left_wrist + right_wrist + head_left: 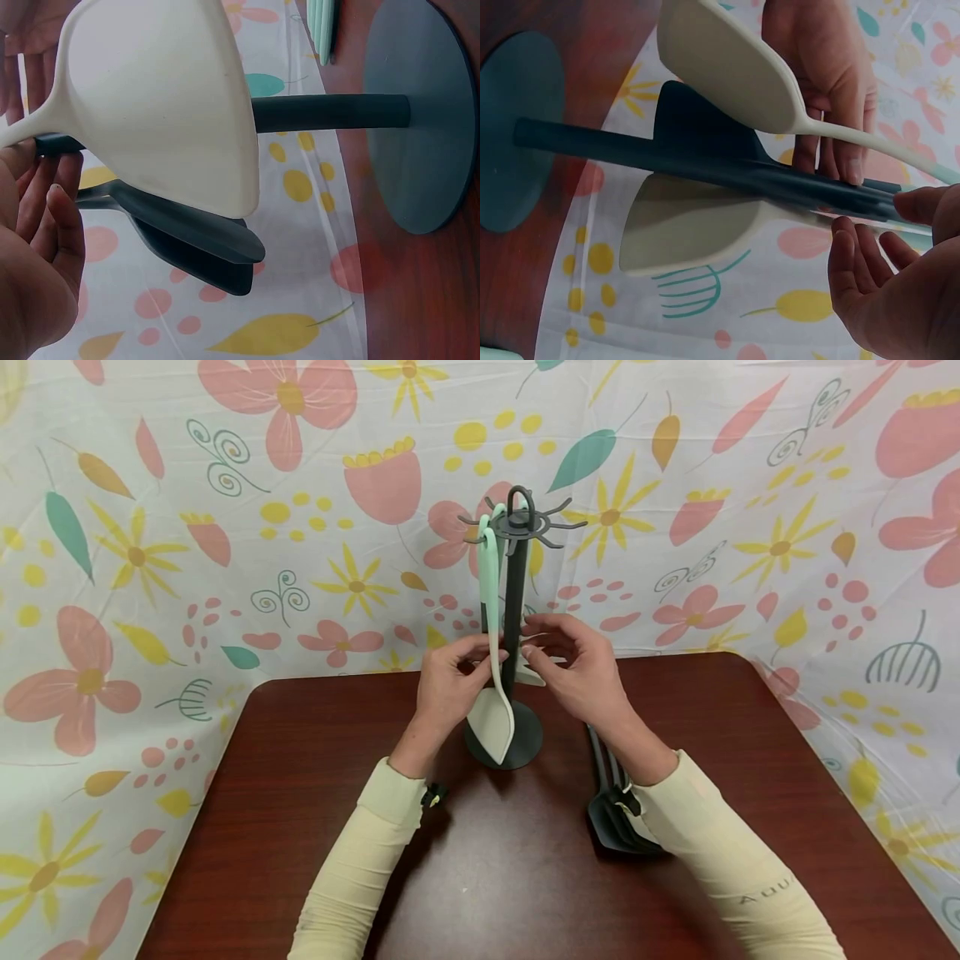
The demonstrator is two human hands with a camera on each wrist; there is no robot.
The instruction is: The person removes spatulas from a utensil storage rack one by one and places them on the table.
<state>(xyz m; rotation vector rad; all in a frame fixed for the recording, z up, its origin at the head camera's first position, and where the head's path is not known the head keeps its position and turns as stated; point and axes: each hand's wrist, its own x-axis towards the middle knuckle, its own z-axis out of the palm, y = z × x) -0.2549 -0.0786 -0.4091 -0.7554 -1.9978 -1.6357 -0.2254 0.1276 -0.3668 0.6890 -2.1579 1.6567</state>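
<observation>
A dark utensil stand (514,610) with a ring of hooks stands on the table; its round base (420,112) is dark. Several utensils with mint handles (489,577) hang from its left and back hooks. A cream turner (491,727) hangs in front. Beside the pole hangs another cream head (690,232), and dark heads (195,232) hang behind. My left hand (446,685) has its fingertips at the pole, partly hidden by the front turner's handle. With bent, relaxed fingers, my right hand (581,664) touches near the handle right of the pole.
On the table (300,827), right of the stand and partly under my right forearm, lie several utensils with dark heads (618,831). Their mint handles (322,30) show in the left wrist view. A flower-printed cloth (225,568) hangs behind the table.
</observation>
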